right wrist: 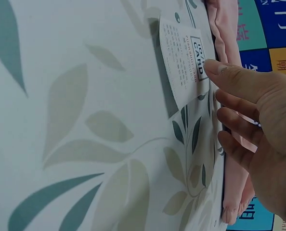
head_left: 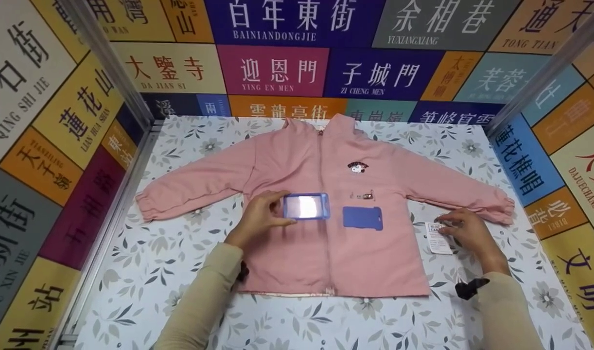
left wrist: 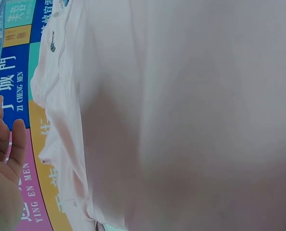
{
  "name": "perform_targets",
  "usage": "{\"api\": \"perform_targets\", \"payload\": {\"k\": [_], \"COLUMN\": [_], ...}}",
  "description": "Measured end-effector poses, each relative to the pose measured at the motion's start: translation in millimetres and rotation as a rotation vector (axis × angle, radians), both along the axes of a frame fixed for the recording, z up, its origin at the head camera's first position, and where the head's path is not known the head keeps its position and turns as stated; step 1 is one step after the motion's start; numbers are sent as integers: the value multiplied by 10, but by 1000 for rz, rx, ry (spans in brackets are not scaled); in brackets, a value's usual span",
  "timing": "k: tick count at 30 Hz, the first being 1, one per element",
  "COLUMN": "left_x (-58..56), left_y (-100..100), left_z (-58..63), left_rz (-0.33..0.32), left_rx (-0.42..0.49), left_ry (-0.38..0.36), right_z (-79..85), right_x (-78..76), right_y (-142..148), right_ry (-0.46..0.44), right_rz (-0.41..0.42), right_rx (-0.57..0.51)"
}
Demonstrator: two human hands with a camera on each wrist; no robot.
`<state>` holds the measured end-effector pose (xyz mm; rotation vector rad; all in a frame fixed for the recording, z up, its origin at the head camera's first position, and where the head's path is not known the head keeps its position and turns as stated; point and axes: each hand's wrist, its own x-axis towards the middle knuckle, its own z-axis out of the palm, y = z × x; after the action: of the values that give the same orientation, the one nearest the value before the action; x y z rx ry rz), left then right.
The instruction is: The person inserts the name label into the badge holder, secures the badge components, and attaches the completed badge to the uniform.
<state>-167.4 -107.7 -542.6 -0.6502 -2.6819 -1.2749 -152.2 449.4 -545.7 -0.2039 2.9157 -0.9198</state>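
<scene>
From where I stand, a pink jacket (head_left: 287,257) lies spread on a leaf-patterned worktop (head_left: 375,323), and the person's left hand (head_left: 259,215) grips the short end of a blue-rimmed card case (head_left: 306,206) between thumb and fingers, just left of the zip. The right hand (head_left: 473,236) pinches the top edge of a small printed white card (head_left: 441,244), which tilts beside the jacket, below its right-hand sleeve. Between the hands, a flat blue cover (head_left: 362,218) and a small metal clip (head_left: 367,195) rest on the jacket.
</scene>
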Motion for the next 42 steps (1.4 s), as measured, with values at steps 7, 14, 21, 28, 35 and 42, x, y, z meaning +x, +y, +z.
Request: {"api": "perform_targets", "payload": {"k": [7, 14, 21, 28, 35, 42], "left_x": [5, 10, 16, 32, 28, 20], "left_y": [6, 10, 18, 25, 21, 12], "left_z": [19, 14, 8, 1, -5, -7], "left_rz": [7, 19, 19, 25, 27, 20], "left_rx": [3, -1, -3, 6, -11, -4], "left_ry": [-9, 3, 7, -10, 5, 3], "right_z": [-74, -99, -110, -127, -142, -100], "right_x": [48, 48, 27, 9, 6, 10], "right_y": [50, 68, 84, 89, 65, 63], "right_ry": [-11, 7, -10, -34, -45, -53], "right_rz": [-31, -25, -29, -74, -111, -128], "right_rx": [-49, -53, -38, -40, -104, -119]}}
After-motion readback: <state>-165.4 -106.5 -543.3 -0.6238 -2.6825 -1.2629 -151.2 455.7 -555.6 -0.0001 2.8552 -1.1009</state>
